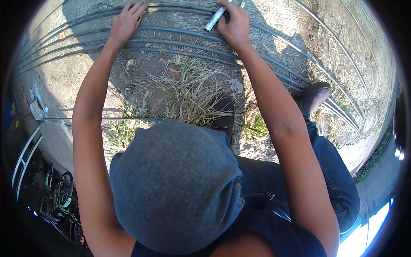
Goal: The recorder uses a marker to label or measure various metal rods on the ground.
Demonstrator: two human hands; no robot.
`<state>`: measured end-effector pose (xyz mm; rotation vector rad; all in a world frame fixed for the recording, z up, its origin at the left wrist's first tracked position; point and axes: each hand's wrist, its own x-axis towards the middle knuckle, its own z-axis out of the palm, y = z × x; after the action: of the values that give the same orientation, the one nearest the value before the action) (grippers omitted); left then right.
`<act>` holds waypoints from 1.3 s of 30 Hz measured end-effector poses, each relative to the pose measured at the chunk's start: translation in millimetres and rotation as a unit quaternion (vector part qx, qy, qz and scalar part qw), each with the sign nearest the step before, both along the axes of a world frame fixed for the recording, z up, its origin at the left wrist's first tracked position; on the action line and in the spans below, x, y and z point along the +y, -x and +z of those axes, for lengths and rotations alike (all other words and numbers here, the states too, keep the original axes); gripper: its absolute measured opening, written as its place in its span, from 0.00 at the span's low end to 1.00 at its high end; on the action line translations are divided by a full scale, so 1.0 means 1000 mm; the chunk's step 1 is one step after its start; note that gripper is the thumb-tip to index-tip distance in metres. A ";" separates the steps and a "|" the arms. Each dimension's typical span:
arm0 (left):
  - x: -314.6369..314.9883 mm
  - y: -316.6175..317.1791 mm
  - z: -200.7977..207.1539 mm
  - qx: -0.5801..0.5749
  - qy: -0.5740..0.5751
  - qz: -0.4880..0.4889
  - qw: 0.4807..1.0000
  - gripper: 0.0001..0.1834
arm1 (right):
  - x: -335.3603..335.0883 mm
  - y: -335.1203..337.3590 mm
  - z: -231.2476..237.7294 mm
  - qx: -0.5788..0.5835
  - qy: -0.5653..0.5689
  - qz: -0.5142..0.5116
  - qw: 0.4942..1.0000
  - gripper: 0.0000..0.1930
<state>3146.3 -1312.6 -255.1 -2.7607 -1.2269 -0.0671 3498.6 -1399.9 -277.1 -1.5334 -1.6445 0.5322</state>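
Note:
Several long, thin metal rods [180, 31] lie side by side across the ground, curving through the far part of the view. My left hand [126, 22] is at the farthest rods, its fingers closed over one metal rod [171, 7]. To the right, my right hand [236, 25] grips a short whitish bar-shaped tool [214, 19] with a dark end, held at a slant over the rods. Something dark shows between the thumb and the tool; its kind cannot be made out. Both arms stretch forward, well apart.
Dry grass [192, 92] and dirt lie between the rods and my body. My shoe [316, 95] is beside the rods at right. More rods [332, 32] run at far right. A bicycle [64, 192] and a white metal frame [25, 160] stand at lower left. Blue-grey cloth [175, 184] covers the lower middle.

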 end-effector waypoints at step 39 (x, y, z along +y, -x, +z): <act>-0.008 -0.010 0.004 -0.010 0.017 0.036 0.999 0.21 | -0.001 0.002 0.006 0.011 -0.018 -0.005 1.000 0.17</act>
<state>3156.6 -1320.9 -251.2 -2.7470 -1.3441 -0.0696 3496.7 -1401.1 -271.4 -1.5048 -1.6203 0.5085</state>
